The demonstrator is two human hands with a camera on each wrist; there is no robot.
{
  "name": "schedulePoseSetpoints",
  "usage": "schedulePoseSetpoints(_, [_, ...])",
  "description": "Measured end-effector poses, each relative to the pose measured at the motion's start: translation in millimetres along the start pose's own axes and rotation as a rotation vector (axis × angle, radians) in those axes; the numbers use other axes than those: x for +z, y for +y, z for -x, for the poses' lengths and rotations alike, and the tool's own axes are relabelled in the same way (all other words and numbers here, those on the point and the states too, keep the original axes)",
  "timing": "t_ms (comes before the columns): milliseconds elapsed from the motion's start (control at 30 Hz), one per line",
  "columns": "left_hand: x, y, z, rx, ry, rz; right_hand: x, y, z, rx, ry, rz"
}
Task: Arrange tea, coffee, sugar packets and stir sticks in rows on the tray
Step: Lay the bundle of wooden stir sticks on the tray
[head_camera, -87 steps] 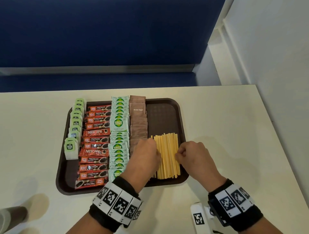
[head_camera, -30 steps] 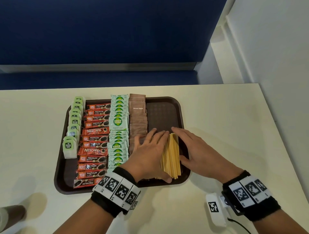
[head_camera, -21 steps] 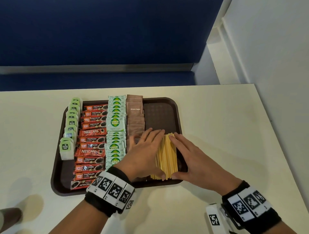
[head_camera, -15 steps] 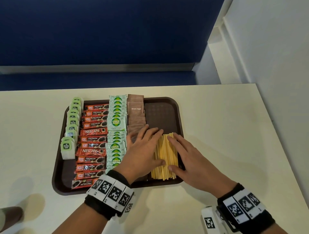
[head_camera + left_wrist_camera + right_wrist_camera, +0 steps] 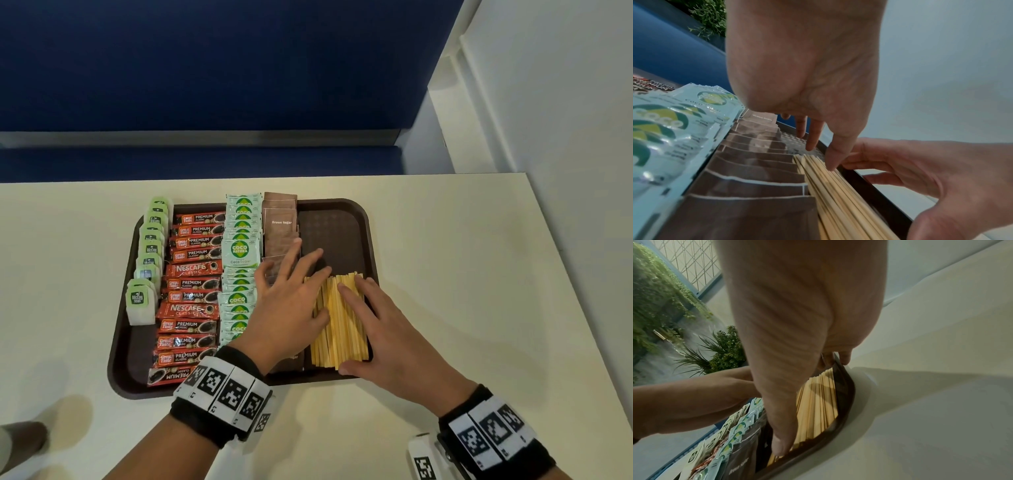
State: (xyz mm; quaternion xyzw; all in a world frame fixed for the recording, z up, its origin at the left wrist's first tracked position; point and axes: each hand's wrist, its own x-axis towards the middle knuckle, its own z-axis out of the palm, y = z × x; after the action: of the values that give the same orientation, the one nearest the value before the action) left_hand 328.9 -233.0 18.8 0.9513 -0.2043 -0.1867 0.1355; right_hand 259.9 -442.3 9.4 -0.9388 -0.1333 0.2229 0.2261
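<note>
A dark brown tray (image 5: 372,236) holds rows, from left to right: green-tagged tea bags (image 5: 150,246), red coffee sachets (image 5: 193,270), pale green coco sugar packets (image 5: 239,251) and brown sugar packets (image 5: 279,226). Yellow stir sticks (image 5: 337,335) lie side by side at the tray's near right. My left hand (image 5: 287,308) lies flat with spread fingers over the brown sugar and the sticks' left edge. My right hand (image 5: 387,329) lies flat on the sticks' right side, its thumb at their near ends. In the left wrist view a straight fingertip (image 5: 831,165) touches the sticks (image 5: 838,203).
The tray sits on a cream table (image 5: 462,274) whose right edge runs beside a white wall. A blue bench stands behind the table. The tray's far right corner (image 5: 332,233) is bare. A brownish object (image 5: 20,442) shows at the lower left corner of the head view.
Both hands went from curled beside the sticks to flat on them. In the last half second my right fingers slid further onto the bundle and my left hand eased left, uncovering more sticks.
</note>
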Motion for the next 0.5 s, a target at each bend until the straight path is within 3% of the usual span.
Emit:
schedulePoseSetpoints(333, [-1.8, 0.5, 3.9, -0.012, 0.014, 0.018, 2.0, -4.7, -1.5, 0.034, 0.034, 0.029])
schedulePoseSetpoints(500, [-20.5, -8.8, 20.4, -0.085, 0.154, 0.221, -1.7, -7.4, 1.5, 0.073, 0.12, -0.107])
